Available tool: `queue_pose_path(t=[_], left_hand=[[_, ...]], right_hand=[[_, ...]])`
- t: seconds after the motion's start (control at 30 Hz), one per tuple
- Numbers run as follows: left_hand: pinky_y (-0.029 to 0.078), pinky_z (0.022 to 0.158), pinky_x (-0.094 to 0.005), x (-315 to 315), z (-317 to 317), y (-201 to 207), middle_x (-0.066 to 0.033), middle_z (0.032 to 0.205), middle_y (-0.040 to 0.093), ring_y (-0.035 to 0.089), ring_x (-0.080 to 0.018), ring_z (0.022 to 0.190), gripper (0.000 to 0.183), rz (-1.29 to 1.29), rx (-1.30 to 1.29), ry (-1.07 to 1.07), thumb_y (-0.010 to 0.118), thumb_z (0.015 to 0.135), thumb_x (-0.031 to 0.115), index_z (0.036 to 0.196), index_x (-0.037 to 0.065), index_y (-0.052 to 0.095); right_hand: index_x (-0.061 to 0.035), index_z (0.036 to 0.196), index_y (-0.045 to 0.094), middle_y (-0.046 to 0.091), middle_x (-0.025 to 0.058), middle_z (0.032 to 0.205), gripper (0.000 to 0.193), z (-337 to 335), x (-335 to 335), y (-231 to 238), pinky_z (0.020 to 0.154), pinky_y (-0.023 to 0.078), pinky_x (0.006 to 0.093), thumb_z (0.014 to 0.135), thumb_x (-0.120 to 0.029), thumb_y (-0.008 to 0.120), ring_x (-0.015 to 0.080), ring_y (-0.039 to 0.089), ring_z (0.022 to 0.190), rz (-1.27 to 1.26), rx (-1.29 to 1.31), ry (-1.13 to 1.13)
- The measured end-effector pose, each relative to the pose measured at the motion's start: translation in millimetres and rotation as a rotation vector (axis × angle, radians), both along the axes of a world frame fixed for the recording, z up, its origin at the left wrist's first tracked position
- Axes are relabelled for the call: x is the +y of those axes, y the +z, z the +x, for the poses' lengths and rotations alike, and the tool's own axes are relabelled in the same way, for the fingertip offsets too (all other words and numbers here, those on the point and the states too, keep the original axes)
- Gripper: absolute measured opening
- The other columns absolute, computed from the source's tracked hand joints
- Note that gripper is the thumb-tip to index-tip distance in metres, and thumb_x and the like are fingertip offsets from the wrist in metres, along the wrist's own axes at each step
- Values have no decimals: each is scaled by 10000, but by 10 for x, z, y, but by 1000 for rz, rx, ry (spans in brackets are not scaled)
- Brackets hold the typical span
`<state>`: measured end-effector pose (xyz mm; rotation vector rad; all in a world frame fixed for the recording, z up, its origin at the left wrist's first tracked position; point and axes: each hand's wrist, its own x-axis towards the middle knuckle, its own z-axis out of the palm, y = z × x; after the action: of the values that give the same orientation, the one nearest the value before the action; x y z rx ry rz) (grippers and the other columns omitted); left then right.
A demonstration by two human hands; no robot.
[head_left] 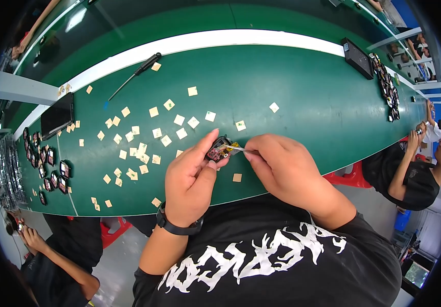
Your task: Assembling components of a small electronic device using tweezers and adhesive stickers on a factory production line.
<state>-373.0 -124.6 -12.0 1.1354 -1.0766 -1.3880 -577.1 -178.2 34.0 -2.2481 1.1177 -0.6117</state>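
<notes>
My left hand [191,179] is closed around a small black electronic device [217,152], its casing open and reddish circuitry showing inside. A yellow piece [235,147] sits at the device's right edge. From the right, my right hand [278,159] pinches a thin metal tool, apparently tweezers [240,149], whose tip reaches into the device. The fingers partly hide the device's lower side and the tool's rear end. Small cream paper squares [193,122] with green marks lie scattered to the left of and beyond my hands; one square [237,177] is near my right wrist.
A black-handled screwdriver [137,73] lies at the back left. Several small devices [51,176] and a black tray [58,115] are on the far left of the green table [302,92]. At the far right are a black box [358,58] and a row of devices [386,84]. People sit on both sides.
</notes>
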Motion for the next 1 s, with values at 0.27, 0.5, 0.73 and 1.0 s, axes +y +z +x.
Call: queue_pose_path(t=[0.27, 0.5, 0.73, 1.0], left_hand=[[529, 825, -275, 25, -53, 19, -188, 1095, 699, 721, -201, 963, 478, -138, -213, 43, 486, 922, -90, 1394, -50, 554], [585, 909, -329, 19, -22, 31, -165, 1168, 650, 685, -200, 1026, 503, 44, -29, -1, 461, 952, -95, 1451, -46, 502], [599, 885, -320, -13, 8, 60, -124, 1129, 651, 680, -168, 1001, 447, 145, 215, 36, 483, 993, -59, 1436, -33, 527], [600, 865, -294, 21, -89, 7, -116, 1095, 661, 689, -143, 958, 430, 46, 82, 98, 553, 986, -77, 1414, -36, 544]], right_hand=[[-24, 968, 628, 654, 134, 800, 115, 36, 0, -41, 623, 495, 444, 870, -13, 688, 358, 638, 708, -36, 68, -2], [-19, 980, 654, 681, 127, 792, 123, -12, -46, -165, 603, 499, 354, 875, -21, 718, 271, 657, 669, 63, -45, 9], [-52, 1046, 681, 670, 90, 843, 177, -36, 3, -206, 561, 453, 280, 878, -39, 735, 196, 595, 620, 563, -481, -89], [-47, 1064, 711, 669, 83, 928, 214, 49, -53, -219, 590, 548, 327, 864, -81, 781, 178, 687, 686, 83, -255, 120]])
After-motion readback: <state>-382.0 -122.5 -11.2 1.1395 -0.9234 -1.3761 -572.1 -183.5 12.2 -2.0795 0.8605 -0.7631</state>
